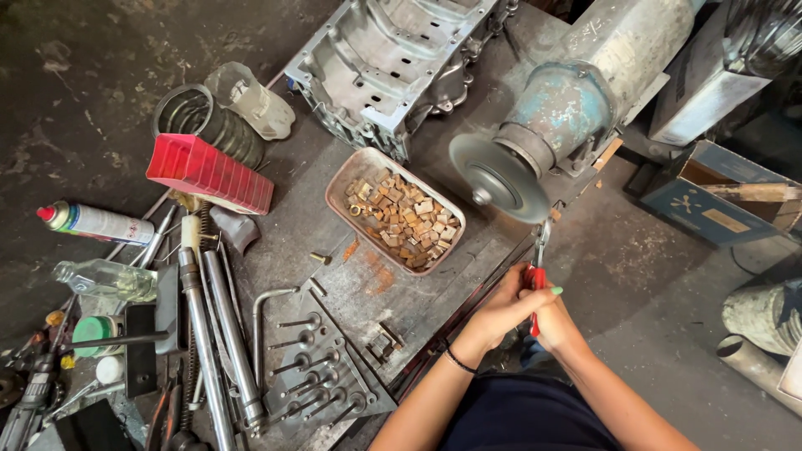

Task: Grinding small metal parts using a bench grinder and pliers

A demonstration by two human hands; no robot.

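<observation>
While both hands meet just below the grinding wheel (499,177), they clamp together around the red handles of a pair of pliers (536,280). Left hand (499,309) wraps the handles from the left, fingers curled shut on them; a dark band sits on that wrist. Right hand (558,321) closes over the same handles from the right, fingers folded tight, one green-painted nail showing at the top. Pliers point upward, metal nose ending just under the lower right edge of the wheel. Whether the nose grips a small part cannot be told; the tip is too small to resolve.

Wheel is a grey disc mounted on a worn blue-grey motor (576,100), which sits up and to the right of it. Immediately left of the wheel lies a shallow metal tray (344,188) filled with small brownish metal blocks. Above and left of the wheel rests a large cast engine casing (384,58). Well left of the wheel: a red ribbed plastic piece (209,173), a coiled grey hose (196,117), a spray can (96,224) and a clear bottle (104,280). Down and left of the wheel, a row of engine valves (313,367) lies on a metal plate, with long steel rods (221,334) beside them. All rest on a stained, rusty workbench (368,280).
</observation>
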